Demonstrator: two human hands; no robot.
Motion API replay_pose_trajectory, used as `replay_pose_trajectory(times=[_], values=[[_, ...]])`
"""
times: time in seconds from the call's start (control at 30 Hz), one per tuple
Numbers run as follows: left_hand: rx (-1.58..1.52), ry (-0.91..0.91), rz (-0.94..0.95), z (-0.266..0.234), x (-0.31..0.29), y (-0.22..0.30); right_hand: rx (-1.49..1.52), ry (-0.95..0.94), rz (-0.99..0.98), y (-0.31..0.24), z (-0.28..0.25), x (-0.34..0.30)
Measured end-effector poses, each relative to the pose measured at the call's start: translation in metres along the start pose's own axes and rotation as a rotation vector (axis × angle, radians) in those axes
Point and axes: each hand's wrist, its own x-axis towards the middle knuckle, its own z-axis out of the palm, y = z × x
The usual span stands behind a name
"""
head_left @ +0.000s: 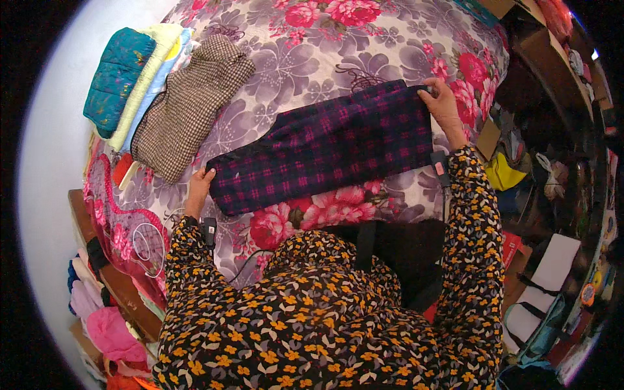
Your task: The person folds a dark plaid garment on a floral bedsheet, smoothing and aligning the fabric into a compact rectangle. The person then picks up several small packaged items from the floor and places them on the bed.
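Grey-flowered bedspread under plaid cloth, left grip and right grip pinching its ends, pale wall leftward

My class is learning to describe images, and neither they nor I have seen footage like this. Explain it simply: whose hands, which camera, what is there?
No machine is working here; these are a person's two bare hands. The single picture comes from a wide fisheye camera worn on the head, looking down, so straight edges bend. The picture's left is the person's left. Patterned sleeves cover the arms. The left hand pinches one end of a dark plaid cloth; the right hand grips the other end, near its upper corner. Beneath is a flowered sheet. Left of the plaid cloth lies a brown checked cloth, and beyond that a folded teal cloth.
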Motion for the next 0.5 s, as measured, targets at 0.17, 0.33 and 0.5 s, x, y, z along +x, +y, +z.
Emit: replay_pose_trajectory(times=[0.17, 0.33, 0.5], values=[[0.139, 0.203, 0.113, 0.004, 0.011, -0.010, -0.037, 0.115, 0.045, 0.013, 0.012, 0.012], [0.406, 0.319, 0.190, 0.020, 0.018, -0.006, -0.090, 0.189, 0.134, 0.021, 0.020, 0.018], [0.584, 0.400, 0.277, 0.030, 0.023, -0.005, -0.123, 0.251, 0.156, 0.035, 0.032, 0.016]])
